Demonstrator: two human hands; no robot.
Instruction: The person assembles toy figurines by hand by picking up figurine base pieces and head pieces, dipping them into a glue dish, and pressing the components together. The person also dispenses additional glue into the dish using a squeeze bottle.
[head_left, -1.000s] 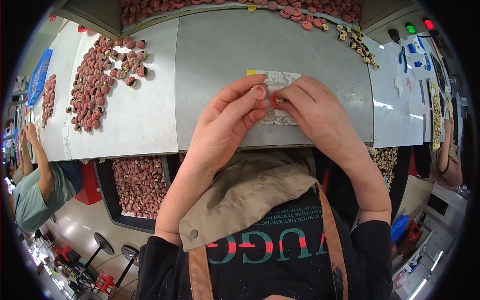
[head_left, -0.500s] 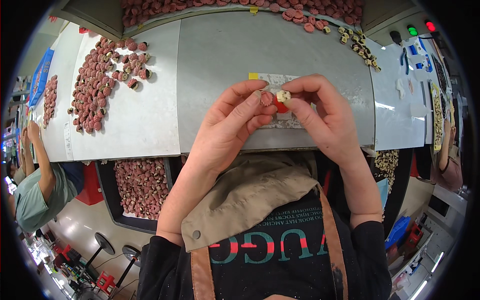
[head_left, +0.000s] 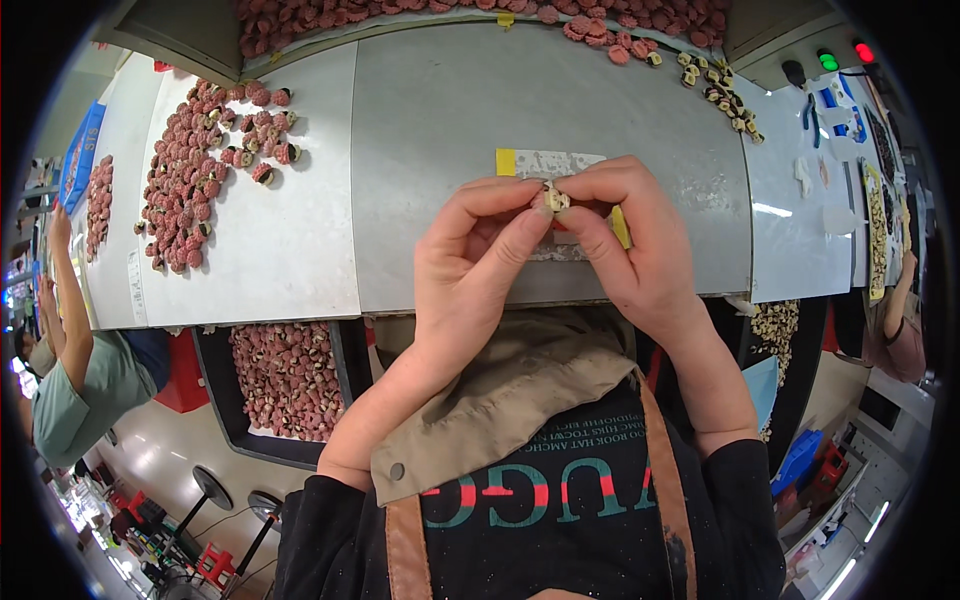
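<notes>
- Since the frame half a second earlier, the two small pieces between your hands have come from apart to together; your left hand has closed in on your right.
- Your left hand (head_left: 470,255) pinches, thumb to fingertips, what shows of a pink shell (head_left: 541,199); your right hand (head_left: 640,235) pinches a cream-and-black piece (head_left: 557,202) against it. Both grips are nearly closed, above a pale plate (head_left: 535,159) on the grey worktop (head_left: 430,110).
- Done, by appearance: the pile on the left panel (head_left: 190,175), where many pieces show pink with cream and dark parts together. The pair in your fingers seems incomplete.
- Left over: pink shells heaped at the far edge (head_left: 610,42), and loose cream-and-black pieces (head_left: 722,97) to their right.
- Lower down: a left bin of pink-and-cream pieces (head_left: 285,380) and a right-hand lot of cream pieces (head_left: 774,328).
- Hidden: most of the pink shell, behind your fingertips; whether the two parts are seated cannot be told. A red item (head_left: 562,236) below them is mostly covered; the far heap is cut off.
</notes>
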